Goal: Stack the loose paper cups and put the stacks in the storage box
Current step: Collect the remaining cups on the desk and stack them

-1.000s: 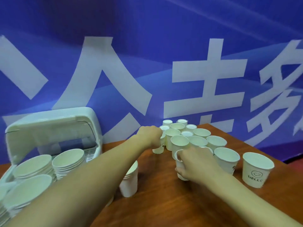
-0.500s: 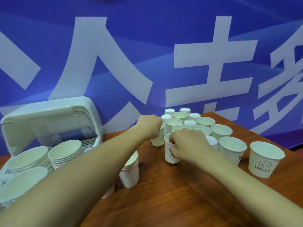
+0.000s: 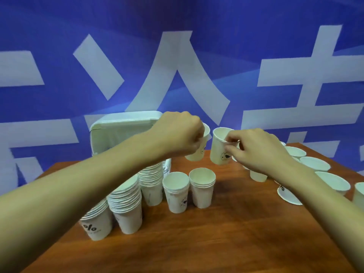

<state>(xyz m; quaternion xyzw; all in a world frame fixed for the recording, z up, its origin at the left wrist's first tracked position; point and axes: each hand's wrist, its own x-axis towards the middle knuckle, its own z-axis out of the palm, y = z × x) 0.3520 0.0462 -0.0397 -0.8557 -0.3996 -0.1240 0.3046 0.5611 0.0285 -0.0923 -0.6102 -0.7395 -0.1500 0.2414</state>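
My left hand grips a white paper cup held in the air above the table. Close to its right, my right hand pinches the rim of a second white cup, also lifted. Below them stand two short stacks of cups. Taller stacks rise at the left, partly behind my left forearm. Loose cups sit at the right. The white storage box stands behind, its lid raised.
The brown wooden table has bare surface in front of the stacks. A blue banner with large white characters hangs close behind. One cup lies on its side at the right under my right forearm.
Both hands lifted their cups off the table and carried them left toward each other. The camera swung left, bringing the stacks and box to the middle of the view.
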